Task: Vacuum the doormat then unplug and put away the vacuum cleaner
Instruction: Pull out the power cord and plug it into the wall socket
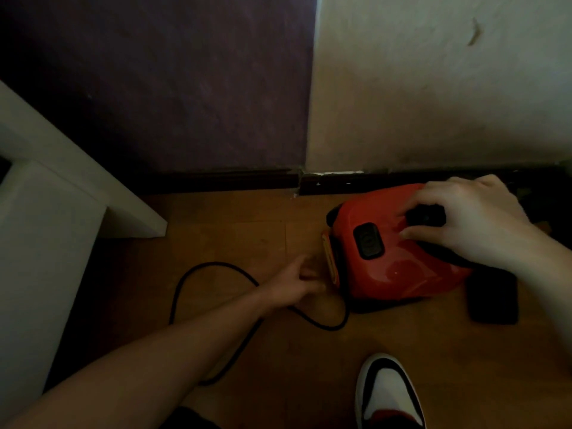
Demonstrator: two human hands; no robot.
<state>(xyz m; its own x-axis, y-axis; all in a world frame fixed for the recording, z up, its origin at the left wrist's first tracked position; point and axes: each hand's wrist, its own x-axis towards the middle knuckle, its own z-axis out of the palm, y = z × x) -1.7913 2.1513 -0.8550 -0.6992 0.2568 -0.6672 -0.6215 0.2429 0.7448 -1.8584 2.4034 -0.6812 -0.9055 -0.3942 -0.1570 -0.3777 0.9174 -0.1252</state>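
A red vacuum cleaner [393,258] with a black button on top sits on the wooden floor by the dark skirting board. My right hand [470,221] rests on its top, fingers curled around the black handle. My left hand [297,283] reaches low beside the vacuum's left end, fingers closed at the black power cord [185,283]. The cord loops across the floor to the left and runs back under my left forearm. No doormat is in view.
A white furniture piece [52,218] stands at the left. A dark purple wall and a pale wall meet at a corner behind. A black flat object [493,297] lies right of the vacuum. My white and black shoe [387,394] is at the bottom.
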